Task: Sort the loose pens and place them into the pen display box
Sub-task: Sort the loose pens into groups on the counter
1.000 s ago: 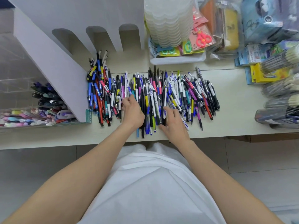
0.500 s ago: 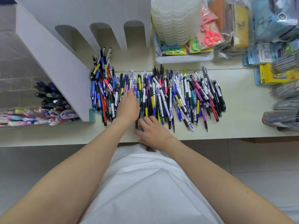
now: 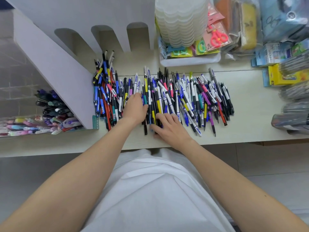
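Note:
A wide pile of loose pens (image 3: 187, 97) in many colours lies across the pale shelf. The white cardboard pen display box (image 3: 50, 64), with a slanted side and arched slots (image 3: 103, 39) at its back, stands at the left, and a bunch of pens (image 3: 103, 91) lies at its open foot. My left hand (image 3: 134, 108) rests flat on pens in the left-middle of the pile. My right hand (image 3: 168, 127) lies just beside it, its spread fingers touching the near ends of several dark pens.
A clear tray (image 3: 33, 124) of pastel and dark pens sits at the far left. A stack of white plastic tubs (image 3: 180, 22), packaged scissors (image 3: 217, 37) and boxed stationery (image 3: 284, 76) crowd the back and right. The shelf's front edge (image 3: 234, 141) runs just below the pile.
My right hand has slid left from the middle of the pile to the near pen ends beside my left hand. My left hand has stayed in nearly the same spot.

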The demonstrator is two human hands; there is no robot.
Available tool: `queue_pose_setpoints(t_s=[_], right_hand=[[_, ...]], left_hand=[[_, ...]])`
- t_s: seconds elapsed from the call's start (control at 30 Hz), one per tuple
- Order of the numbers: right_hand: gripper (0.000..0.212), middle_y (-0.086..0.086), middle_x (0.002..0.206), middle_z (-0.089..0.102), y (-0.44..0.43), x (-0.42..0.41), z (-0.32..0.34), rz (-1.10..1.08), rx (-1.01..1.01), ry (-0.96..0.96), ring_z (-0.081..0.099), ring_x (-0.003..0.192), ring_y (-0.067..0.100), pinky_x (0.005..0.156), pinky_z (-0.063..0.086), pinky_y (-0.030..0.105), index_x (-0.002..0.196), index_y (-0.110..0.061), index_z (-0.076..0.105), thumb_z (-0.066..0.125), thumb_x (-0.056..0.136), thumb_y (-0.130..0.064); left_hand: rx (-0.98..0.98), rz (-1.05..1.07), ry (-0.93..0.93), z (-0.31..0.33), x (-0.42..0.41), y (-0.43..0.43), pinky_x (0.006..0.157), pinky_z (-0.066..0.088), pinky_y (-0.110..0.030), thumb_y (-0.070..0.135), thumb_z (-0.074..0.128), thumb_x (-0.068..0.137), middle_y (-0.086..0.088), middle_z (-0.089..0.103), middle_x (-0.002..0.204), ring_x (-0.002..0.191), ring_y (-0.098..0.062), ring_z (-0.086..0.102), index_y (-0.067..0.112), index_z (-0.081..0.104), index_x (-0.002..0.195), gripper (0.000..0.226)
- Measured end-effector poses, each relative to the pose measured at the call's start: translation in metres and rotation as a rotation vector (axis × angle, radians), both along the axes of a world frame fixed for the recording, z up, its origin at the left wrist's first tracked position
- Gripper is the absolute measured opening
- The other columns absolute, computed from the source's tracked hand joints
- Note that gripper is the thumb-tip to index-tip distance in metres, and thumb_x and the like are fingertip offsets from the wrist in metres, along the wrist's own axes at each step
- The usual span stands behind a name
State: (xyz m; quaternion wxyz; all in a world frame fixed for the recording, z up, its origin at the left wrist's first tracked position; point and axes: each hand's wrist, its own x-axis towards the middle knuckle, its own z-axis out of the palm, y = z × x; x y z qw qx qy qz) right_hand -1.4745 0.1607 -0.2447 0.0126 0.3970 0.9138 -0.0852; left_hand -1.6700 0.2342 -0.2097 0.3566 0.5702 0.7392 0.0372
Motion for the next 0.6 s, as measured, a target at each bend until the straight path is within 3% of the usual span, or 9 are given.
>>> queue_pose_setpoints(t_s=[0.07,0.13,0.2,0.27,0.37,0.47,0.53,0.6], right_hand=[[0.067,0.018,0.15,0.046,0.002,0.003,0.003,-0.097,-0.042,0.037,0.047,0.133,0.039,0.108,0.036,0.051,0.141,-0.026,0.057,0.081,0.085,-0.052],[0.088,0.016,0.169,0.027,0.008,0.008,0.009,-0.144,-0.104,0.028,0.03,0.155,0.036,0.121,0.026,0.056,0.157,-0.03,0.043,0.077,0.082,-0.063],[0.102,0.014,0.177,0.004,0.018,0.014,0.015,-0.143,-0.147,-0.016,0.004,0.164,0.033,0.127,0.013,0.064,0.166,-0.032,0.026,0.07,0.083,-0.072],[0.103,0.013,0.178,-0.005,0.027,0.017,0.019,-0.138,-0.17,-0.027,-0.008,0.164,0.031,0.128,0.007,0.066,0.169,-0.031,0.018,0.06,0.087,-0.078],[0.077,0.012,0.177,0.01,0.046,0.009,0.023,-0.24,-0.193,0.1,0.001,0.165,0.028,0.131,0.008,0.059,0.165,-0.025,0.028,0.046,0.101,-0.063],[0.048,0.015,0.162,0.042,0.081,-0.009,0.028,-0.355,-0.136,0.221,0.032,0.155,0.032,0.129,0.024,0.054,0.151,-0.011,0.048,0.046,0.108,-0.031],[0.042,0.015,0.15,0.054,0.111,-0.023,0.033,-0.36,-0.17,0.206,0.047,0.144,0.032,0.124,0.034,0.048,0.146,-0.006,0.054,0.049,0.106,-0.017],[0.047,0.018,0.149,0.054,0.141,-0.039,0.04,-0.347,-0.27,0.15,0.05,0.14,0.034,0.119,0.041,0.047,0.149,-0.003,0.05,0.051,0.103,-0.011]], left_hand=[[-0.01,0.014,-0.02,0.0,0.0,0.001,0.1,0.052,-0.041,0.023,0.069,0.103,-0.012,0.064,0.124,0.118,-0.029,0.061,0.006,0.05,0.146,0.05],[-0.016,0.027,-0.062,0.001,0.001,0.003,0.103,0.054,-0.046,0.016,0.069,0.101,-0.015,0.066,0.125,0.117,-0.032,0.064,0.008,0.043,0.153,0.058],[-0.01,0.026,-0.077,0.005,0.005,0.006,0.107,0.051,-0.045,0.01,0.063,0.102,-0.017,0.059,0.142,0.129,-0.033,0.058,0.009,0.034,0.16,0.065],[0.0,0.019,-0.069,0.009,0.009,0.009,0.11,0.046,-0.047,0.012,0.058,0.105,-0.016,0.046,0.157,0.139,-0.034,0.051,0.01,0.026,0.165,0.068],[-0.029,-0.015,-0.07,0.012,0.012,0.012,0.114,0.042,-0.048,0.015,0.057,0.107,-0.017,0.035,0.163,0.145,-0.036,0.045,0.012,0.018,0.168,0.073],[-0.033,-0.034,-0.082,0.01,0.01,0.012,0.116,0.043,-0.048,0.008,0.059,0.103,-0.017,0.037,0.163,0.145,-0.036,0.045,0.01,0.014,0.168,0.079],[-0.032,-0.01,-0.095,0.008,0.006,0.01,0.111,0.051,-0.049,0.001,0.061,0.099,-0.019,0.048,0.154,0.134,-0.036,0.055,0.009,0.015,0.168,0.084],[-0.037,0.004,-0.116,0.008,0.002,0.007,0.117,0.046,-0.045,-0.004,0.064,0.095,-0.018,0.045,0.158,0.139,-0.035,0.051,0.007,0.015,0.168,0.088]])
